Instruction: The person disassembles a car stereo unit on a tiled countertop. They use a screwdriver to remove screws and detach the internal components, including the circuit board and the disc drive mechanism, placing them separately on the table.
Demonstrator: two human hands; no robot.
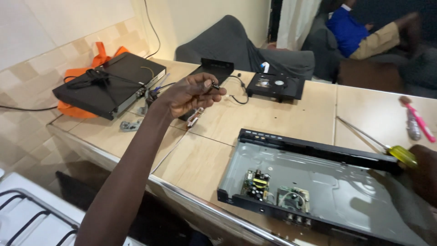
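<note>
left hand [191,93] raised over the tan tiled tabletop [282,118], fingertips pinched together on a small dark screw-like metal part [215,85]. part sits at the fingertip end, just past the thumb. looks tiny, light, stiff, probably slippery; easy to drop, best held by a tight pinch across its body. right hand [425,175] at frame edge, wrapped around the yellow-handled screwdriver [403,156], grip mostly out of view. open black metal player chassis with green circuit boards [318,182] lies below and right of the left hand, well apart.
</note>
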